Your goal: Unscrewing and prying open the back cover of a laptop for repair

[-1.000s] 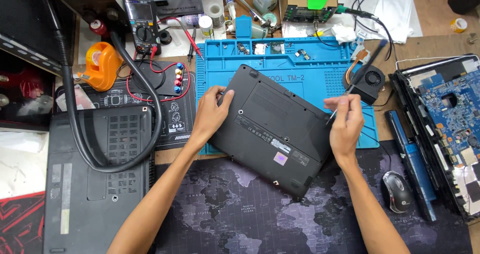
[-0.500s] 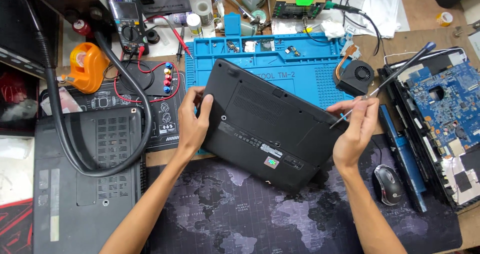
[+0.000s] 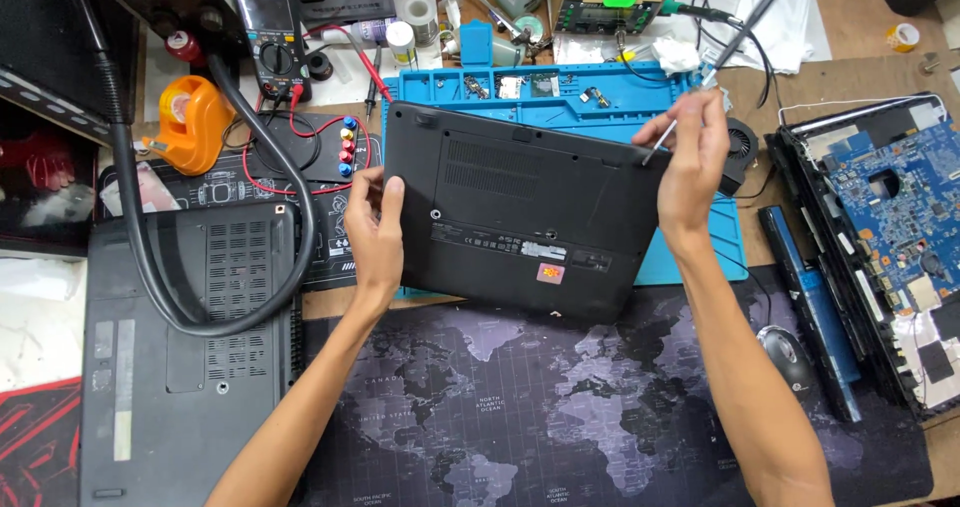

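The black laptop (image 3: 515, 217) lies bottom-up on the blue repair mat (image 3: 690, 257), its cover seemingly not yet removed, the left hand (image 3: 375, 232) gripping its left edge while the right hand (image 3: 690, 167) pinches a thin screwdriver (image 3: 722, 52) at its right corner.
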